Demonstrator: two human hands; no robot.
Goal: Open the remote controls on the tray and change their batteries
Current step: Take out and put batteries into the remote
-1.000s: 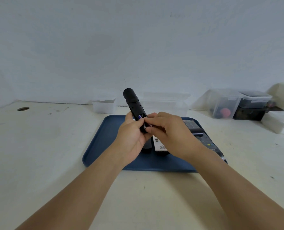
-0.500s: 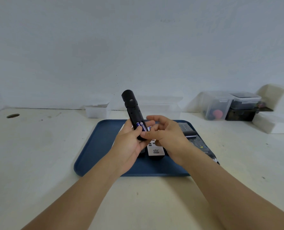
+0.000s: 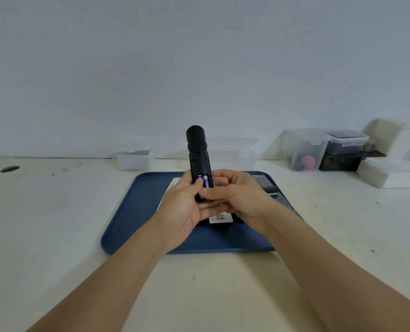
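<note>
Black remote (image 3: 198, 153) (blue batteries (image 3: 203, 181) showing) gripped upright by left hand (image 3: 184, 209); right hand (image 3: 241, 197) pinches its base.

Your light is soft, even and cool; no glare anywhere. Faint shadows fall beneath your forearms onto the table (image 3: 55, 212) and under the tray (image 3: 132, 212) edge. Wide-angle bend curves the table's far edge and stretches your arms at the bottom corners. Centre reads sharp; far right containers (image 3: 319, 149) look slightly soft.
</note>
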